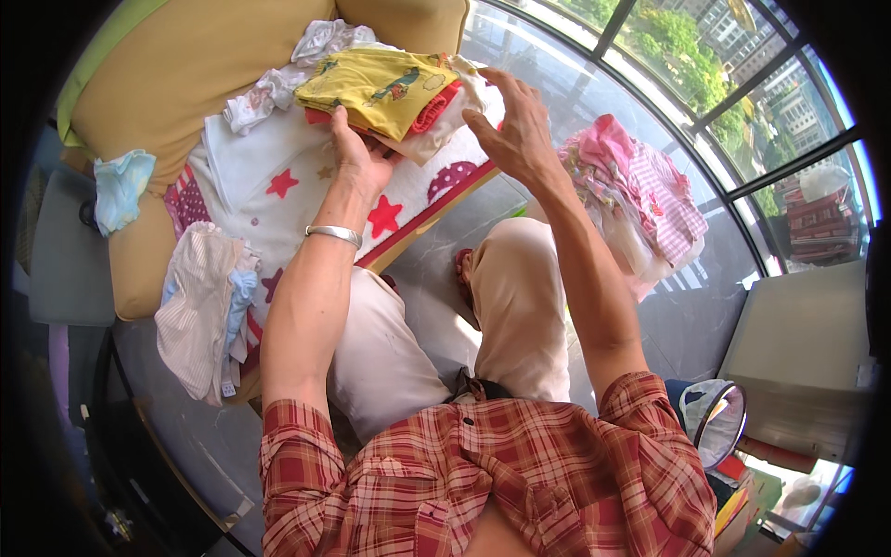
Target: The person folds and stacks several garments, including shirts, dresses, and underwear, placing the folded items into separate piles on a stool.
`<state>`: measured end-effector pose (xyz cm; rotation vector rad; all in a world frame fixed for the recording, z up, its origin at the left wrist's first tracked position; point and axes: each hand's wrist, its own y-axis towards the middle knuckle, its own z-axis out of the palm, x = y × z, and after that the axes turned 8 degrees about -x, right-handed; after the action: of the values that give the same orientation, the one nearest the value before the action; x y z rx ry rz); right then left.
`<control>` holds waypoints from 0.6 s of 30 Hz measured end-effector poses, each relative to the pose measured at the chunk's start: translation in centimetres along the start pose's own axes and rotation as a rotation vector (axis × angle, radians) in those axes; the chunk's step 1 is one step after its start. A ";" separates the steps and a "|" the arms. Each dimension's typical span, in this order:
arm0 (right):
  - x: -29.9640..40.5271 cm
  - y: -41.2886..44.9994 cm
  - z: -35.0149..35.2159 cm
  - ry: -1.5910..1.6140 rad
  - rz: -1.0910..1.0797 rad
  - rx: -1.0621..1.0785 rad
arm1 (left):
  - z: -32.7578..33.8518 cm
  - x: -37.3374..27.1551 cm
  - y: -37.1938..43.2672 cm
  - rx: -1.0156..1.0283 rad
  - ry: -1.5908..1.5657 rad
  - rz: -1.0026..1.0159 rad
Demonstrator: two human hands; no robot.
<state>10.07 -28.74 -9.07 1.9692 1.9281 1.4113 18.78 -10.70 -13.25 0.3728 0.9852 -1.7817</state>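
Note:
A folded yellow printed garment [379,87] lies on top of a small stack of clothes, above a red garment [435,108] and a cream one [456,115]. My left hand [365,153], below a silver bracelet, grips the near left edge of this stack, its thumb on the yellow cloth and its fingers underneath. Beside the stack's right end, my right hand [511,118] is spread with thumb and fingers apart, holding nothing. Beneath lies a white blanket with red stars [282,182]. A folded white cloth [240,163] is to the left.
Crumpled white garments [257,101] lie against the tan sofa cushion [167,83]. Striped clothes [198,306] hang over the near left edge, and a light blue cloth [124,188] rests on the sofa. Pink clothes [647,188] are heaped at right. A lined bin [717,425] stands lower right.

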 end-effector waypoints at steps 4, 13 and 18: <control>-1.7 -1.1 -0.6 -0.046 -0.007 0.017 | -0.4 -0.5 -0.3 -0.007 -0.023 -0.006; -3.0 -2.7 -6.2 -0.223 0.048 0.028 | -1.0 -0.7 0.9 0.003 -0.016 0.022; -4.3 -4.7 -9.2 -0.317 0.027 0.088 | -0.5 -0.7 0.3 0.013 -0.017 0.036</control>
<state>1.66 -36.16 -8.86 2.1102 1.8535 0.9604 19.22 -9.89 -13.27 0.3803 0.9500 -1.7571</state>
